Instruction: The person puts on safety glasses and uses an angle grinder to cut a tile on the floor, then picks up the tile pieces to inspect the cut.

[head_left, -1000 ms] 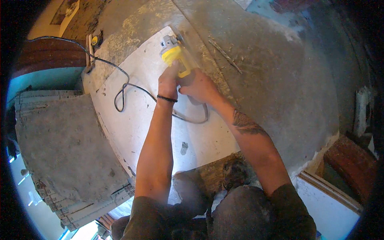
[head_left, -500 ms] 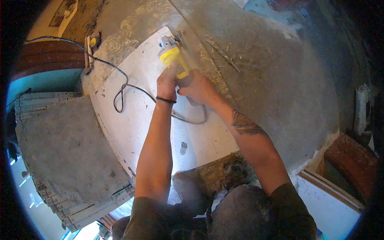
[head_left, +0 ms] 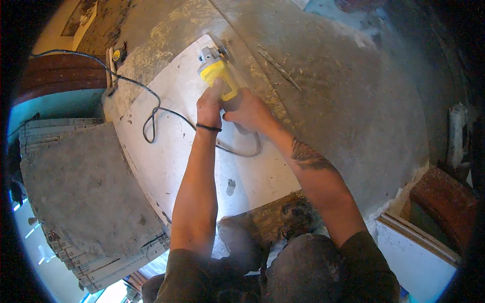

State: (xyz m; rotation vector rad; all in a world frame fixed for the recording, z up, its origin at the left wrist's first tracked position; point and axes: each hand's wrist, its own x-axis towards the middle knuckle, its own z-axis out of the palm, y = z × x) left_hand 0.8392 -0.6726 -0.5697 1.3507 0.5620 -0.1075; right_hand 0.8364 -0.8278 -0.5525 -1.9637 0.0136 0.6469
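Both my hands grip a yellow and grey angle grinder (head_left: 214, 69) over the far end of a large white tile (head_left: 166, 141). My left hand (head_left: 209, 103) is closed on the left side of its body, thumb along the yellow housing. From the right, my right hand (head_left: 248, 111) wraps round the rear of the tool. The grinder's head points away from me, and its disc (head_left: 222, 50) sits at the tile's far right edge, blurred by dust. A black cord (head_left: 184, 117) runs from beneath my hands across the tile to the left.
Dusty tiles are stacked (head_left: 91, 187) to the left, above packaging. A tape measure (head_left: 118, 54) lies beyond the tile's far left side. A thin offcut strip (head_left: 278, 68) rests on the dusty floor (head_left: 364, 116) to the right. Another white panel (head_left: 414, 257) leans at lower right.
My hands and the grinder stay nearly where they were, with at most a tiny shift left. Dust haze still hangs around the disc.
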